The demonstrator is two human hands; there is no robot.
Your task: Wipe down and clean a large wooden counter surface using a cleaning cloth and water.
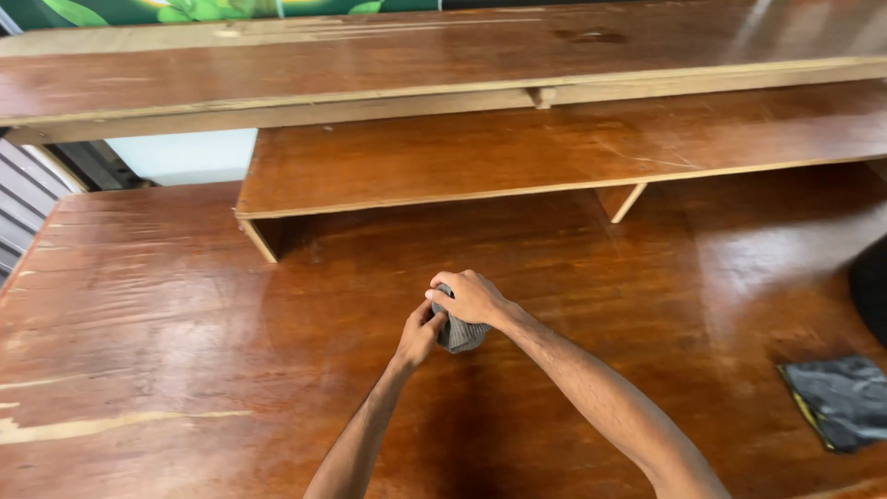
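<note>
My right hand (pixel 473 298) is clenched over a small bunched grey cloth (pixel 459 334), held just above the middle of the glossy brown wooden desk (pixel 185 351). My left hand (pixel 420 334) pinches the cloth's near edge, I think; fingers partly hidden. A dark folded rag (pixel 841 399) lies far right.

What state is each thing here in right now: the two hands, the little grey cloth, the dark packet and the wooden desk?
Grey cloth: bunched up, held between both hands above the desk.
Right hand: closed over the top of the cloth.
Left hand: fingers pinching the cloth's side.
Dark packet: lying flat near the desk's right edge, untouched.
Desk: glossy, scratched along its left side.
Raised shelf: bare.
</note>
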